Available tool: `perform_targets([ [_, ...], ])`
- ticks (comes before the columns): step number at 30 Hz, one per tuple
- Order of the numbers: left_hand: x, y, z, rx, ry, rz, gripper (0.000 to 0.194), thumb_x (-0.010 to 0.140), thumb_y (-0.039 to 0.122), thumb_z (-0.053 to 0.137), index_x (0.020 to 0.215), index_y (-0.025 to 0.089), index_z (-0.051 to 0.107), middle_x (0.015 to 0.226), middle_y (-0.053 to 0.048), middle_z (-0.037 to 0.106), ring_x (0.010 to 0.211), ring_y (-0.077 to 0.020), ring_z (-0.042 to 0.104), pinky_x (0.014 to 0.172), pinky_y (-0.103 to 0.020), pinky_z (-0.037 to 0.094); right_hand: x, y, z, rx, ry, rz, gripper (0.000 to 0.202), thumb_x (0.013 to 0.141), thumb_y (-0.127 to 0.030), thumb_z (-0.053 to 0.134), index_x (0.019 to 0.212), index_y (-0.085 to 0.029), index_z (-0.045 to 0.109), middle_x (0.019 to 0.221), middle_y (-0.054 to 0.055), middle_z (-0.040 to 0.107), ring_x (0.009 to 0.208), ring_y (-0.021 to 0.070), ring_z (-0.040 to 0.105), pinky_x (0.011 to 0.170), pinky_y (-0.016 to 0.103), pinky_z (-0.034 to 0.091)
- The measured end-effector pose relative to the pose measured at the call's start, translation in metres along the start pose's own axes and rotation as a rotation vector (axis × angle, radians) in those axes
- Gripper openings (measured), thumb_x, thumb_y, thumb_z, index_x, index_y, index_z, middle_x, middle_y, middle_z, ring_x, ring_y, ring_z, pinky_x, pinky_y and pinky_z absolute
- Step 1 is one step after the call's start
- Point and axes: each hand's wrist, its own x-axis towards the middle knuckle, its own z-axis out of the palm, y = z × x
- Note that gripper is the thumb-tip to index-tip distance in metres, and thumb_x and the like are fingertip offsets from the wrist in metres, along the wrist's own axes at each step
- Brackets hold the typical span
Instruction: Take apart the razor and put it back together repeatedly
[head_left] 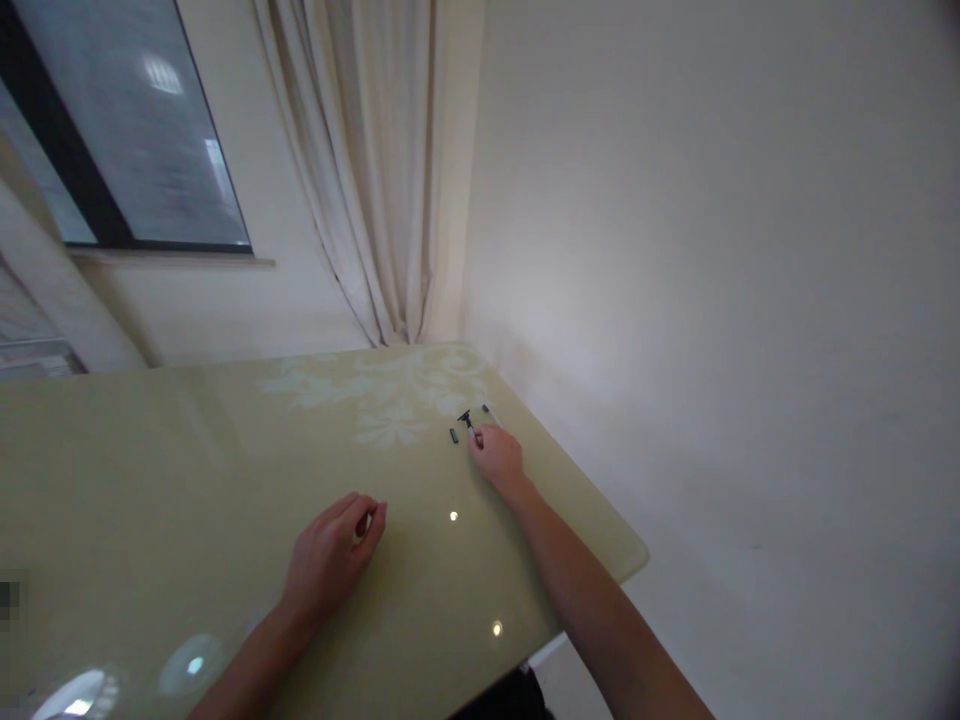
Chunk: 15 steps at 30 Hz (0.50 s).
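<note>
My right hand (498,458) is closed around the handle of a razor (466,418) near the table's far right corner. The razor's dark T-shaped head points away from me. Just left of it lies a small dark greenish oblong piece (454,436), too small to name. Beyond my right hand is a thin pale stick-like thing with a dark tip (486,408), its near end hidden by the hand. My left hand (334,550) is over the middle of the table, fingers curled to the thumb, with nothing visible in them.
The pale yellow-green glossy table (187,480) has a white floral pattern at its far right corner. A plain wall (675,300) runs along its right edge. Behind are a curtain (375,180) and a window (150,120). A dark object (510,697) sits below the near edge.
</note>
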Motion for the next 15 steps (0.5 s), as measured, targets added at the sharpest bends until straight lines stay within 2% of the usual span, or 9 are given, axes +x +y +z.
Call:
perform_targets([
  [7,0.001,-0.001,0.002,-0.002,0.010,0.015,0.040,0.102,0.045,0.043,0.071,0.022,0.055,0.065,0.002,0.056,0.060,-0.0148,0.056,0.063,-0.027,0.041,0.000,0.004,-0.002,0.003,0.025,0.018,0.022,0.098,-0.029,0.055,0.095,-0.022,0.075,0.099,0.010,0.075,0.090,0.0242,0.069,0.077,0.029,0.048],
  [15,0.000,-0.001,-0.002,-0.018,-0.006,-0.006,0.039,0.101,0.045,0.044,0.072,0.022,0.054,0.066,0.002,0.056,0.061,-0.0149,0.055,0.063,-0.027,0.041,-0.002,0.003,-0.009,-0.036,0.005,0.051,0.024,0.101,-0.028,0.052,0.102,-0.021,0.076,0.105,0.013,0.073,0.093,0.0245,0.070,0.080,0.030,0.048],
])
